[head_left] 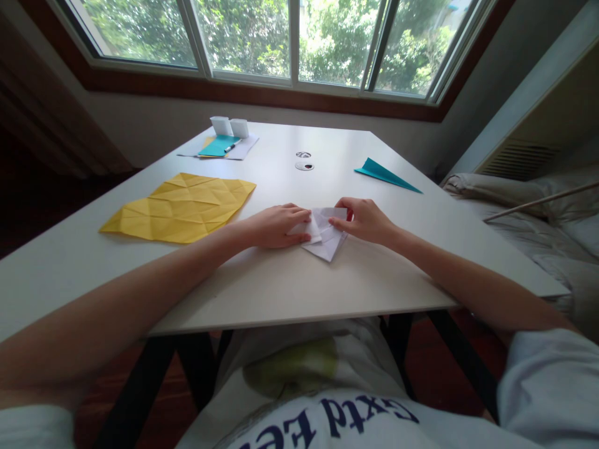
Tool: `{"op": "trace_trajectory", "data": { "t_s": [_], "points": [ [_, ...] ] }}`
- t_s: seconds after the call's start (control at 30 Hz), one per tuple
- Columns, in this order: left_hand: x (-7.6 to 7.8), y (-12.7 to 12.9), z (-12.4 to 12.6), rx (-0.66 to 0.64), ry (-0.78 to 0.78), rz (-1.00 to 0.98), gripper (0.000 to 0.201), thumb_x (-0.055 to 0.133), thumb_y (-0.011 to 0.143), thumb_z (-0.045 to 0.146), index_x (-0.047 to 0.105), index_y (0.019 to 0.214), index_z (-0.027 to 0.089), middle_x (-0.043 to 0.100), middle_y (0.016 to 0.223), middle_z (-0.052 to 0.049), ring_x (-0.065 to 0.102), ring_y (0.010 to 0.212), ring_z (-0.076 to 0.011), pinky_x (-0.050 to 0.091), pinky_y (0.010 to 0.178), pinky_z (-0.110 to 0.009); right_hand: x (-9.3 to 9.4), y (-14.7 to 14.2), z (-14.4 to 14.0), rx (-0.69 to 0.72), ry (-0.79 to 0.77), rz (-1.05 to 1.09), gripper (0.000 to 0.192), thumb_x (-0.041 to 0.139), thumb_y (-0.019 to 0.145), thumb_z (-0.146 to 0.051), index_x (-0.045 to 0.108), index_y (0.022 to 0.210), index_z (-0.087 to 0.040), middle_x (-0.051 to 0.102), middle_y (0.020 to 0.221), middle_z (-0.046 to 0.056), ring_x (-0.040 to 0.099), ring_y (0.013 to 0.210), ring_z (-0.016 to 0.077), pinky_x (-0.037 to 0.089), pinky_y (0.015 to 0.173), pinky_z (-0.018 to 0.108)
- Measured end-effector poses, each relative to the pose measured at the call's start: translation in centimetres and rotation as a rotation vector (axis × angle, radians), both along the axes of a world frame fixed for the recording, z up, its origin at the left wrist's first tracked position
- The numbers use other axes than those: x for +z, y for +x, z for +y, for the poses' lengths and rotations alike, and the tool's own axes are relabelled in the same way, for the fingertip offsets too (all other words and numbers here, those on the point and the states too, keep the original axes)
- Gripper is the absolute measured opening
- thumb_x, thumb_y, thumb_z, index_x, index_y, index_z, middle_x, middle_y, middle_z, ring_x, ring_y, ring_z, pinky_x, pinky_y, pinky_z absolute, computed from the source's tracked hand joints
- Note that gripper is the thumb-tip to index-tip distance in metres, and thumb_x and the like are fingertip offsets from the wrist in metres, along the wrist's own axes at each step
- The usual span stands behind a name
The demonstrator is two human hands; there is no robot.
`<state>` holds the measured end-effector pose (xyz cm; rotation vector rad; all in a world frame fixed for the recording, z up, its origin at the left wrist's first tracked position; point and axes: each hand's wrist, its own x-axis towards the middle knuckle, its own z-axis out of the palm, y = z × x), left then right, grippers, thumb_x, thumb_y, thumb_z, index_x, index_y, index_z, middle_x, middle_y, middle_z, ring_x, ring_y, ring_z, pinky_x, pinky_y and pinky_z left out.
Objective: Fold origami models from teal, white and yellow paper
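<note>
A small folded white paper [331, 245] lies on the white table in front of me, with a pointed corner facing my body. My left hand [284, 226] rests on its left part, fingers bent over the paper and thumb along its lower side. At the right edge, my right hand [365, 219] pinches the paper between thumb and curled fingers. Creases and overlapping layers show between the two hands. The paper's left end is partly hidden under my left fingers.
A creased yellow paper sheet [187, 209] spreads out left of my hands on the table [281, 293]. To the right lies a folded teal paper [386, 175]. Farther back are teal and white sheets [219, 146], a pen [231, 147] and two white blocks [239, 128].
</note>
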<state>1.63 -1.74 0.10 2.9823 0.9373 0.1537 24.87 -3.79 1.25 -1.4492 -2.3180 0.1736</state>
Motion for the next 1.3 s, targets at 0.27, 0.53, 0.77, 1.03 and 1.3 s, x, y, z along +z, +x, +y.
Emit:
{"op": "trace_trajectory", "data": {
  "t_s": [0.27,0.53,0.77,1.03,1.3],
  "points": [
    [0.09,0.04,-0.01,0.008,-0.021,-0.008,0.049,0.037,0.089,0.051,0.048,0.122,0.016,0.054,0.126,-0.012,0.048,0.117,-0.0242,0.04,0.093,-0.034,0.1,0.23,0.27,-0.134,-0.157,-0.203,0.028,0.052,0.077,-0.046,0.063,0.075,-0.02,0.067,0.08,0.005,0.056,0.068,0.0156,0.031,0.052,0.025],
    [0.03,0.1,0.02,0.008,-0.019,-0.009,0.049,0.038,0.089,0.051,0.047,0.122,0.016,0.054,0.125,-0.012,0.048,0.117,-0.0244,0.039,0.094,-0.034,0.25,0.12,0.09,-0.175,-0.128,-0.226,0.026,0.053,0.075,-0.047,0.062,0.077,-0.022,0.068,0.081,0.003,0.056,0.07,0.0161,0.031,0.052,0.025],
    [0.03,0.11,-0.02,0.002,-0.011,-0.012,0.05,0.036,0.089,0.052,0.048,0.12,0.015,0.055,0.124,-0.013,0.049,0.115,-0.0245,0.04,0.093,-0.034,0.1,-0.15,-0.1,-0.226,-0.118,-0.252,0.028,0.052,0.077,-0.048,0.062,0.08,-0.022,0.068,0.083,0.005,0.057,0.072,0.0177,0.03,0.052,0.026],
    [-0.03,0.12,-0.02,0.002,-0.009,-0.015,0.05,0.037,0.089,0.052,0.049,0.12,0.015,0.054,0.125,-0.013,0.048,0.116,-0.025,0.04,0.093,-0.035,0.1,-0.42,-0.53,-0.2,0.03,-0.235,0.023,0.051,0.079,-0.042,0.059,0.089,-0.023,0.068,0.087,0.003,0.058,0.072,0.0175,0.031,0.055,0.026],
    [0.0,0.21,0.01,0.002,0.001,-0.001,0.05,0.036,0.089,0.051,0.048,0.12,0.014,0.054,0.125,-0.013,0.048,0.116,-0.0245,0.04,0.094,-0.035,-0.08,-0.11,-0.12,-0.226,-0.043,-0.285,0.023,0.05,0.079,-0.044,0.06,0.084,-0.024,0.068,0.083,0.003,0.058,0.072,0.0184,0.031,0.053,0.026]
  ]
}}
